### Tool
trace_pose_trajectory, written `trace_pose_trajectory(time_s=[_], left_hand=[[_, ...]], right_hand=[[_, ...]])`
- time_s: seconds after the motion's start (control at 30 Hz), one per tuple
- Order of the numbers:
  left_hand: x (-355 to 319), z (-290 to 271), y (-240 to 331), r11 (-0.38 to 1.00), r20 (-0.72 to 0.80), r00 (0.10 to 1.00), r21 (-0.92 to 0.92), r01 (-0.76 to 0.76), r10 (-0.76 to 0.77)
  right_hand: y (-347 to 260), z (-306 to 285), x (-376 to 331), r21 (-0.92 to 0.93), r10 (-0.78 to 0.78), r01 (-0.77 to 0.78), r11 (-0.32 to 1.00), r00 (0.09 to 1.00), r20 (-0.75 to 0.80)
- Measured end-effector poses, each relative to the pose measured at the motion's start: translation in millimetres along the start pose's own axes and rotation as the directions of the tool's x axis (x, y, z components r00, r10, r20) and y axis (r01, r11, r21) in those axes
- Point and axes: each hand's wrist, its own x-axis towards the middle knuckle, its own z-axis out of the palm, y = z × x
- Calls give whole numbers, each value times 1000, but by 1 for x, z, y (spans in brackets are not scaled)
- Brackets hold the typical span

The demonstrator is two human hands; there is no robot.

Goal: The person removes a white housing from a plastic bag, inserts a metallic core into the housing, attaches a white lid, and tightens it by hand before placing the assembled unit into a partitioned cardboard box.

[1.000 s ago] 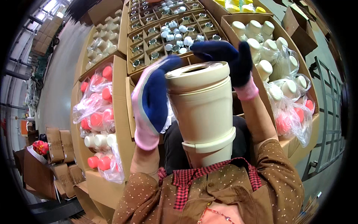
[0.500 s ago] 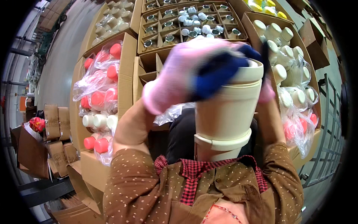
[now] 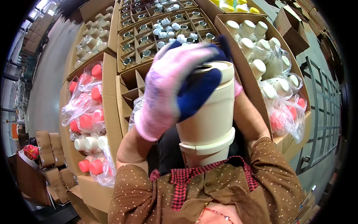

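Note:
A tall cream plastic container point(image 3: 206, 121) stands upright in front of my body, with a raised band low on it and a rounded rim on top. My left hand point(image 3: 162, 82), in a pink glove with a blue palm, is at the left side of that rim. Its thumb stands apart from its fingers, and the dark top of the container shows between them. My right hand point(image 3: 238, 88) is at the far right side of the container, mostly hidden behind it. A blurred blue fingertip rises above the rim there. Whether it grips the container is hidden.
A divided carton point(image 3: 120, 80) ahead holds glass bottles with loose white caps point(image 3: 164, 31) on top. Left stands a carton point(image 3: 113, 100) of red-capped and white-capped bottles in plastic film. On the right, another carton point(image 3: 244, 69) holds cream bottles point(image 3: 257, 69). A metal rack point(image 3: 320, 108) stands beyond.
The whole view has shifted, so the cartons and container sit further left. My left hand has drawn back from across the top of the container to its left side, its thumb and fingers parting.

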Motion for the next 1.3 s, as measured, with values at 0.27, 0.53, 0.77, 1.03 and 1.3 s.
trace_pose_trajectory(time_s=[0.27, 0.53, 0.77, 1.03, 1.3], left_hand=[[14, -7, 13, 990, 45, 999, 143, 9, -16], [-2, -9, -2, 979, 39, 979, -26, 201, -200], [-18, -20, -5, 876, 76, 947, -363, 318, -312], [-24, -21, -10, 829, 113, 950, -466, 309, -291], [-18, -16, -12, 928, 67, 990, -344, 143, -127]], right_hand=[[8, 6, 8, 172, -27, 31, 985, 999, -24], [-19, -10, 12, 254, -129, 14, 967, 886, 445], [-40, 3, -15, -345, -15, 111, 932, 963, 268], [-51, 43, -33, -629, -132, 240, 740, 968, 214], [-27, 23, -21, -320, 11, 23, 947, 995, 102]])
